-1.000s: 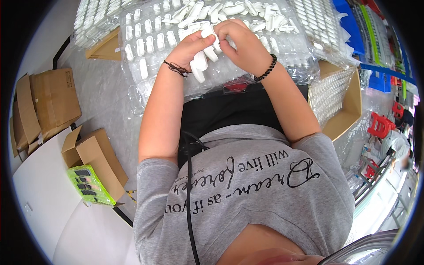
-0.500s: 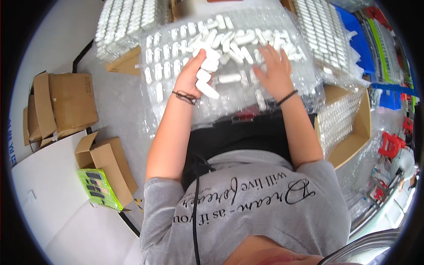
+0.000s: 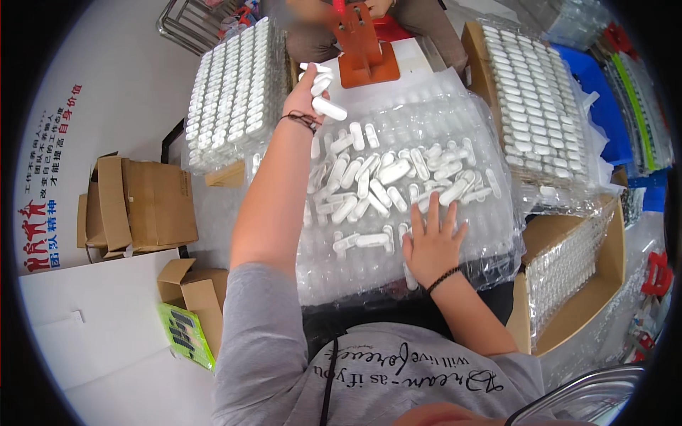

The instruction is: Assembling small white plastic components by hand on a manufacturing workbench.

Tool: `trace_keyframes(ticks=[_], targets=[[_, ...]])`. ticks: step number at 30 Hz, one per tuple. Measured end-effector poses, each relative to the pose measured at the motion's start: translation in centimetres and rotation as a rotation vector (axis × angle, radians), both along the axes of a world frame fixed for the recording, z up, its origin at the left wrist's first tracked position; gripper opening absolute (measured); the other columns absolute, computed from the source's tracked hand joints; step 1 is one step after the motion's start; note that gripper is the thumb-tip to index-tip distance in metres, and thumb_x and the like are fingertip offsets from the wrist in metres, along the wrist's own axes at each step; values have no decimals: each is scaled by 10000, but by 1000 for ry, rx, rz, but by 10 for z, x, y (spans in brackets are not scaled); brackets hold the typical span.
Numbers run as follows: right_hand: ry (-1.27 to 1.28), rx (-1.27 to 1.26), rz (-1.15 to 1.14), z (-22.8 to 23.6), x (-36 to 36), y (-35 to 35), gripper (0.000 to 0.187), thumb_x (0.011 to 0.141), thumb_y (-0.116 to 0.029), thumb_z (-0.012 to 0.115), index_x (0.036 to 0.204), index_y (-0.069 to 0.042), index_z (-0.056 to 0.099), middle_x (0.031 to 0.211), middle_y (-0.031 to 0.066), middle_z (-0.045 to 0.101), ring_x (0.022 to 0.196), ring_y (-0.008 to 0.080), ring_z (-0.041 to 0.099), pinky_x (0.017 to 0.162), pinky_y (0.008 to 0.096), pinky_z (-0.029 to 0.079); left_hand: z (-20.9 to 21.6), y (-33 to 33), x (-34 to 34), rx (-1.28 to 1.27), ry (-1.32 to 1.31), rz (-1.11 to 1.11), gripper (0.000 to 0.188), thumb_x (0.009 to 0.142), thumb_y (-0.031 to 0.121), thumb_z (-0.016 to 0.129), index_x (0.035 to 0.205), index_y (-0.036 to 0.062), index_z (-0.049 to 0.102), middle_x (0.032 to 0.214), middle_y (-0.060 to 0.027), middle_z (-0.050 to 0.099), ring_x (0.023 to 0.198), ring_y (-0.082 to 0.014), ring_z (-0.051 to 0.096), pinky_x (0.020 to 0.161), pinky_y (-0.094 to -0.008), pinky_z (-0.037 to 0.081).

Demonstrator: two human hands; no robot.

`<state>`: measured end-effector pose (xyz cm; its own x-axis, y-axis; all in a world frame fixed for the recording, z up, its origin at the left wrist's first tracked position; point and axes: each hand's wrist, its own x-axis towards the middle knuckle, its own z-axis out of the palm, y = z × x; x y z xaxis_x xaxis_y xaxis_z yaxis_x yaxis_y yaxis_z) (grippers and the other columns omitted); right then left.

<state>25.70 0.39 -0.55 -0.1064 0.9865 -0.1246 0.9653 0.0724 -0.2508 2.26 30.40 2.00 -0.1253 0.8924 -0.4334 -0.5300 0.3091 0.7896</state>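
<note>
Several white oblong plastic pieces are gripped in my left hand, raised over the far left part of the clear moulded plastic tray. On the tray's middle lies a loose heap of the same white pieces, some overlapping, with a few singles around it. My right hand rests with spread fingers at the heap's near right edge, its fingertips touching or just over some pieces. My left forearm hides the tray's left side.
Stacked trays full of white pieces stand at left and right. Beyond the tray is an orange metal fixture, with another person behind it. Cardboard boxes stand at the left and right. A blue bin lies far right.
My left hand has moved away from me, up past the heap, with white pieces still in it. My right hand has spread out at the heap's near edge. The view has shifted, showing the orange fixture.
</note>
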Motion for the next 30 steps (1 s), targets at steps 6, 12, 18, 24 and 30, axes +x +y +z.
trace_keyframes(ticks=[6, 12, 18, 24, 30], targets=[[1, -81, 8, 6, 4, 9, 621, 845, -367, 556, 1407, -149, 406, 1532, 202, 163, 1346, 509, 198, 959, 720, 256, -49, 67, 19, -78, 84, 133, 327, 851, 406, 692, 956, 118, 577, 786, -21, 616, 532, -155, 534, 436, -238, 458], [-13, -170, 40, 16, 6, 16, 619, 854, -389, 549, 1401, -135, 410, 1514, 221, 181, 1322, 506, 235, 934, 711, 296, -103, 85, 5, -217, 368, -133, 383, 917, 424, 586, 1083, 80, 553, 847, -75, 635, 729, -183, 641, 555, -332, 558], [-73, -205, 65, 26, 11, 8, 625, 851, -408, 553, 1383, -105, 425, 1495, 247, 202, 1310, 503, 269, 887, 686, 379, -77, 64, 21, -214, 475, -341, 413, 878, 404, 604, 1159, 104, 560, 960, -103, 633, 771, -265, 675, 618, -390, 565], [-44, -231, 65, 41, 9, -28, 587, 860, -413, 543, 1355, -113, 444, 1478, 216, 221, 1314, 489, 247, 889, 699, 353, -10, 16, 10, -169, 767, -409, 456, 848, 370, 635, 1226, 126, 569, 1169, -48, 585, 1073, -209, 578, 820, -389, 501], [-59, -190, -2, 37, 3, -48, 564, 858, -412, 543, 1329, -112, 464, 1486, 185, 225, 1325, 480, 238, 881, 704, 351, 183, -179, 71, 859, 412, -874, 296, 927, 54, 507, 1210, -33, 521, 1144, -166, 622, 1041, -258, 616, 883, -352, 489]])
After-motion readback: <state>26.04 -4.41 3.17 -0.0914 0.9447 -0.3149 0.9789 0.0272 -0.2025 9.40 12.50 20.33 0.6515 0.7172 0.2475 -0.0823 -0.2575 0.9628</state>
